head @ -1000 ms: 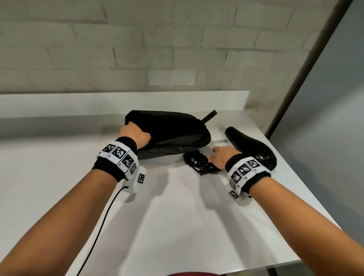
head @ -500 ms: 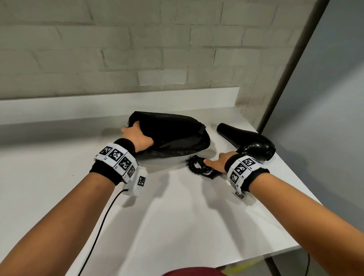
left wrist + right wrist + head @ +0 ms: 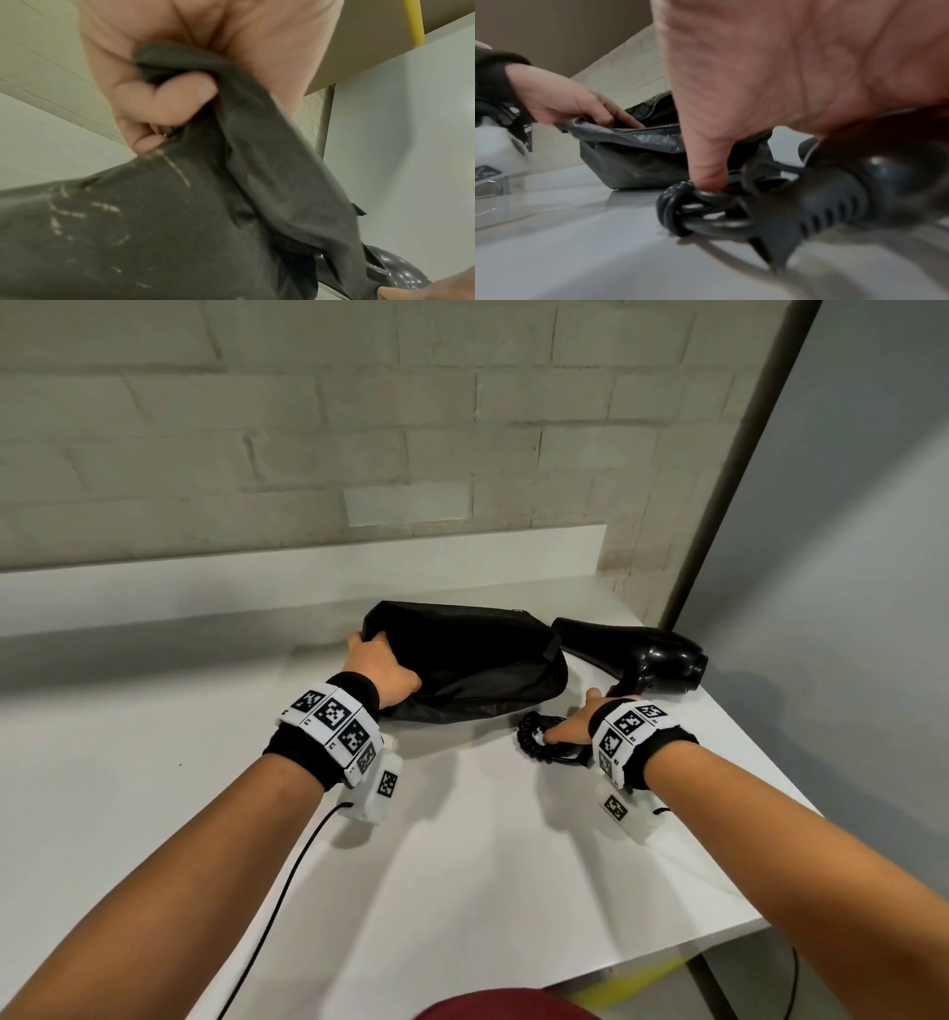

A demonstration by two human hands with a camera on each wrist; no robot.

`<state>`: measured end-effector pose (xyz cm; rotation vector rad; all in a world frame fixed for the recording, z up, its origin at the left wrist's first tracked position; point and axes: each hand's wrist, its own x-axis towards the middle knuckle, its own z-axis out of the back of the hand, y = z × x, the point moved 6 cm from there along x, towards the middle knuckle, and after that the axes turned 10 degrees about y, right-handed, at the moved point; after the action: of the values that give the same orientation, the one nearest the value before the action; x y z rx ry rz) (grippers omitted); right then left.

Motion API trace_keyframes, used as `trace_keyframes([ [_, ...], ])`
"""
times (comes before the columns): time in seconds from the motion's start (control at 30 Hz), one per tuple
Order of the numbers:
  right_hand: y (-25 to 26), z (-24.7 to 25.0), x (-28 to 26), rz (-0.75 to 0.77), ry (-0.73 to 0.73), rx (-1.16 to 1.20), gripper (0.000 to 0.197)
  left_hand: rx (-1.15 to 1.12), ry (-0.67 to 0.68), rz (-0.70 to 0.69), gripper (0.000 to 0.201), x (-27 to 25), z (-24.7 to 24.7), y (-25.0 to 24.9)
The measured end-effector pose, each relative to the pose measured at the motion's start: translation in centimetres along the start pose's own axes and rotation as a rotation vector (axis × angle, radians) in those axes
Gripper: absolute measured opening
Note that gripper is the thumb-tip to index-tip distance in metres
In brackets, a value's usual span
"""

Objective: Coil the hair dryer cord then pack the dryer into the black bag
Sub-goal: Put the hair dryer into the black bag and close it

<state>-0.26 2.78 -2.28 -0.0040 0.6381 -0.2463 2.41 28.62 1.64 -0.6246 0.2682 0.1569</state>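
My left hand has its fingers curled round a fold of the black bag, which lies on the white table. Just right of the bag, my right hand grips the hair dryer by its handle, thumb pinning the coiled cord beside the bag.

light: bright, even, from above | shadows: soft arm shadows on tabletop below each grip | glare: small highlights on dryer | blur: both wrist views smeared, palms unfocused | distortion: head-view wall lines bow at edges
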Motion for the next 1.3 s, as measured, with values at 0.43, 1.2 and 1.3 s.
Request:
trace_keyframes([
  [0.43,-2.0,0.5,1.0,0.024,-0.063,0.153,0.055,0.042,-0.009,0.013,0.05,-0.2,0.6,-1.4],
  [1.2,-3.3,9.3,-2.2,0.52,-0.733,0.822,0.037,0.013,0.256,0.002,0.04,1.1,-0.1,-2.6],
  [1.3,-1.2,10.5,-4.3,0.688,-0.819,0.74,0.035,-0.041,0.358,-0.043,0.022,0.6,-1.2,-3.7],
])
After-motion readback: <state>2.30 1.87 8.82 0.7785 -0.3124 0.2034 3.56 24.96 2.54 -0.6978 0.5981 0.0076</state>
